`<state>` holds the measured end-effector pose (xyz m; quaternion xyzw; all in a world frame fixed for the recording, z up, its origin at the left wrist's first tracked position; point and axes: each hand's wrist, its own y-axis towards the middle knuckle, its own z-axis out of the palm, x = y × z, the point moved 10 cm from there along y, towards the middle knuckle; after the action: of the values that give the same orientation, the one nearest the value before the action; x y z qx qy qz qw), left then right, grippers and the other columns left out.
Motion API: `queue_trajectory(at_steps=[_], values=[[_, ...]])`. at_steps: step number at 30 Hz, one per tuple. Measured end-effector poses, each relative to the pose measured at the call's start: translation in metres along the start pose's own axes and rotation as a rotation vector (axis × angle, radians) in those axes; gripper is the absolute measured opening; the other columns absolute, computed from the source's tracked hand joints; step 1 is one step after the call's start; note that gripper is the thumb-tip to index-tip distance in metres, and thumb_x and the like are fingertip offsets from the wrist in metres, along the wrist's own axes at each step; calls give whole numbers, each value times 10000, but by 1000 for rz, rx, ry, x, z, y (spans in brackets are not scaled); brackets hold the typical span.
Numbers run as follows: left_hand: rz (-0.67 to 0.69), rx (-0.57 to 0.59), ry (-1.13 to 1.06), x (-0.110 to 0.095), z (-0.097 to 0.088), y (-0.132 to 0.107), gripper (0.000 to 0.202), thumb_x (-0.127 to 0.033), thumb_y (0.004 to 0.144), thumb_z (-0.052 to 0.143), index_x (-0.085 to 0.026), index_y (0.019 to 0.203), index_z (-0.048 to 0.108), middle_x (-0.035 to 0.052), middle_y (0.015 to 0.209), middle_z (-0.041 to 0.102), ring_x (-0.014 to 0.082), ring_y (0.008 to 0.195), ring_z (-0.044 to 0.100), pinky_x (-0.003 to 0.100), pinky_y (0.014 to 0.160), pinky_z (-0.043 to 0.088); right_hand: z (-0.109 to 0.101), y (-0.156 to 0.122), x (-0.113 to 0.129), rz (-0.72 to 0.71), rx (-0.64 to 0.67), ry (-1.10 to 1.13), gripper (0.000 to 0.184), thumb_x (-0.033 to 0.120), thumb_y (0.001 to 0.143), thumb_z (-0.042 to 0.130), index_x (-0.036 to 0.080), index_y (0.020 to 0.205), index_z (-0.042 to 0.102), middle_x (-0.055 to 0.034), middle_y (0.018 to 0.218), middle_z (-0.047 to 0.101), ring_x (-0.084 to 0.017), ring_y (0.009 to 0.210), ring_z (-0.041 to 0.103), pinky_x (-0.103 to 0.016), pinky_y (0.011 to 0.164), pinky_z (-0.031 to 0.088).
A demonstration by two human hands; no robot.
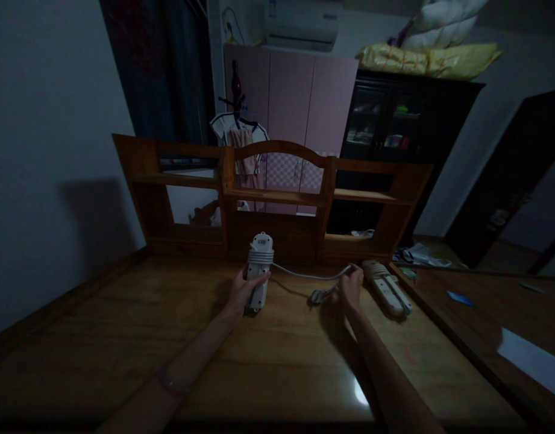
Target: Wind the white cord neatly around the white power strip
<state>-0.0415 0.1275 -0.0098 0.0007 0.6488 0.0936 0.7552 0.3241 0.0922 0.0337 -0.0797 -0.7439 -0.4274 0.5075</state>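
My left hand (244,290) grips a white power strip (260,295) held upright above the desk, its back facing me. Several turns of its grey-white cord (261,257) wrap around the upper part. From there the cord runs slackly across to my right hand (351,288), whose fingers are closed on it. The plug (320,296) hangs at the cord's end, left of my right hand, close to the desktop. Just right of that hand lies a second power strip (389,292) with its cord wound round one end.
The wooden desk (277,374) has a low shelf unit (277,196) along its back edge. To the right, a lower wooden surface (480,301) bears a white paper (533,360) and a blue card (459,298). A wall (55,150) borders the left side.
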Motion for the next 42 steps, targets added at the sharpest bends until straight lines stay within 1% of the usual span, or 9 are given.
queue_trajectory(at_steps=[4,7,9,12,16,21,25,35,42], values=[[35,5,6,-6,2,-3,608,-407,570,791,-198,1105,591,77,1029,665,191,846,639,279,721,480,-22,-20,77,-328,-164,-195,550,58,685,377,132,1228,418,-156,1360,323,-281,1309,260,-524,1072,202],[23,11,-10,-7,4,-4,619,-393,555,801,-193,1102,591,79,1020,668,189,834,641,280,721,481,12,-50,126,-594,66,-219,543,43,765,331,192,1281,410,-103,1418,295,-236,1323,272,-484,1071,267],[-1,16,-34,-6,6,-6,621,-372,534,815,-192,1088,599,76,1015,670,184,824,641,275,718,480,43,-74,139,-693,267,-238,537,55,804,324,203,1317,384,-96,1401,345,-214,1303,319,-447,1059,316],[-82,97,-155,-2,16,-12,585,-355,550,806,-196,1078,610,59,977,676,159,762,638,259,683,481,78,-95,135,-750,442,-315,538,99,841,360,188,1370,329,-112,1385,390,-216,1275,366,-422,1044,347],[-250,265,-258,7,36,-27,467,-354,593,776,-165,998,643,47,819,674,148,632,609,251,577,469,90,-91,110,-749,510,-446,515,201,889,413,165,1389,296,-138,1342,452,-236,1230,422,-430,1024,341],[-57,344,-156,-16,48,-33,463,-298,604,777,-170,1024,629,63,958,668,172,790,623,245,666,478,92,-77,77,-660,639,-637,240,265,937,396,201,1128,526,-80,961,662,-191,863,612,-285,745,413],[89,255,-7,-28,41,-25,588,-319,571,798,-177,1104,594,82,1065,652,208,908,620,294,787,477,90,-76,76,-614,620,-691,187,309,944,407,204,946,562,-48,855,676,-154,699,615,-236,563,306],[233,-152,243,-36,-18,-1,643,-348,570,787,-179,1149,565,84,964,672,216,816,629,300,739,464,95,-106,105,-800,616,-635,159,276,944,430,221,930,579,-14,806,640,-115,628,572,-254,508,204],[515,-176,972,-63,-1,-19,704,-271,690,693,-266,1338,418,92,1054,600,251,964,550,319,809,398,91,-126,131,-900,581,-652,165,269,957,411,215,894,553,-6,783,614,-114,630,538,-264,525,213]])
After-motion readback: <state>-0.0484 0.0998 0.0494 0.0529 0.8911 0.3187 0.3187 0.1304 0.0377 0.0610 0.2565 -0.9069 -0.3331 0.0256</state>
